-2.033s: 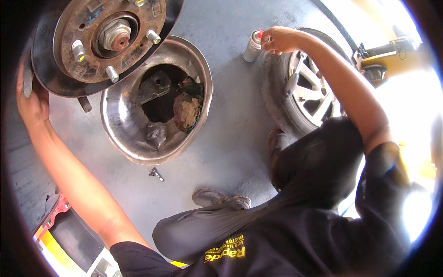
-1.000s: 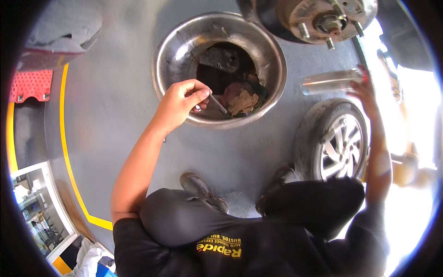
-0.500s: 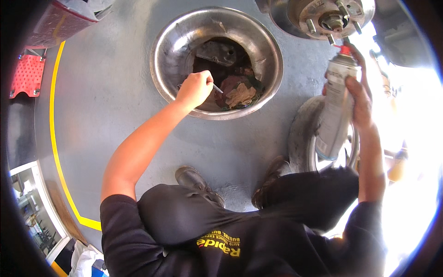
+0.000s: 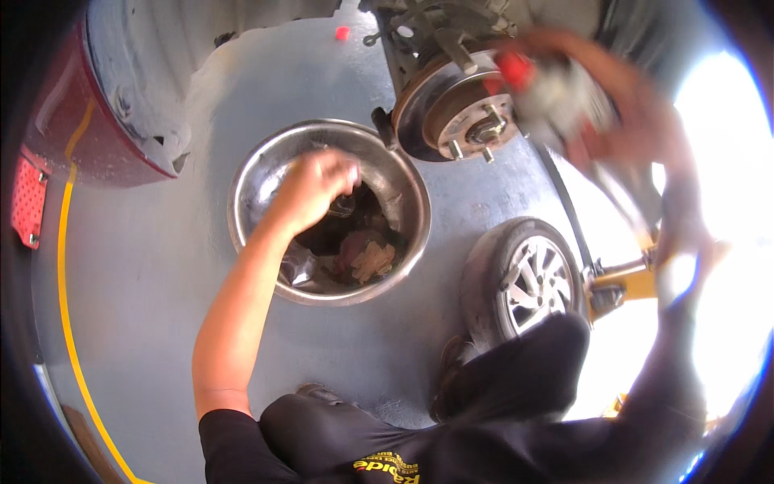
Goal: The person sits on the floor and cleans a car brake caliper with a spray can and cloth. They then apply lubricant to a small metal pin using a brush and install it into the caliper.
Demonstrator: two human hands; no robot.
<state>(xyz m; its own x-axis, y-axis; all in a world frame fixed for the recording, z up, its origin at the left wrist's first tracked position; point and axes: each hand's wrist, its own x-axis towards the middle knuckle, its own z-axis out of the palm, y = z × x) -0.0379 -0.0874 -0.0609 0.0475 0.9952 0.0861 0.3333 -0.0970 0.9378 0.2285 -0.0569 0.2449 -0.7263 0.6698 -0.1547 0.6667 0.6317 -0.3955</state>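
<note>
My right hand (image 4: 645,133) is raised at the upper right, wrapped round a spray can (image 4: 556,97) with a red top. Both are smeared by motion, and the can's top points left, in front of the brake disc (image 4: 435,105) and its studded hub (image 4: 476,133). Over the metal basin (image 4: 415,242) my left hand (image 4: 316,187) hovers with its fingers curled together; whatever they hold is hidden. Inside the basin lie crumpled rags (image 4: 371,258), tan and dark red, in its dark bottom.
A wheel with a tyre (image 4: 536,278) stands right of my knees. Dark red bodywork (image 4: 89,137) hangs at the upper left. Beyond the basin a small red cap (image 4: 343,33) lies on the grey floor. A yellow line (image 4: 64,282) runs down the left side.
My view has tilted up, showing more of the disc and the car. The spray can, upright before, now tilts left near the disc. The thin metal piece in my left fingers no longer shows.
</note>
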